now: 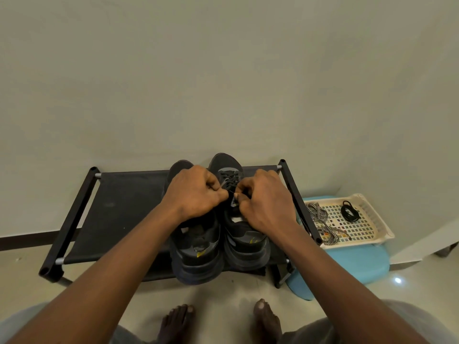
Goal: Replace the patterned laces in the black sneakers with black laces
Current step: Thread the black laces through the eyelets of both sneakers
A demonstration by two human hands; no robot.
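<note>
Beyond feet (176,321), left hand (196,194) and right hand (263,200) pinch sneaker's (246,240) black lace (230,182) (grips curled).

- A black shoe rack (124,207) is standing on the floor (223,294).
- The left sneaker (198,247) and the right sneaker (244,240) are sitting side by side near the rack's right edge, heels overhanging its near edge.
- A blue stool (357,259) beside it is carrying a cream tray (360,242).

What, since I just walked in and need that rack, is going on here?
A person is lacing one black sneaker of a pair on a black fabric shoe rack. The left hand and right hand both pinch the black lace over its tongue. Black-and-white patterned laces and a coiled black lace lie in the cream plastic tray beside the rack.
</note>
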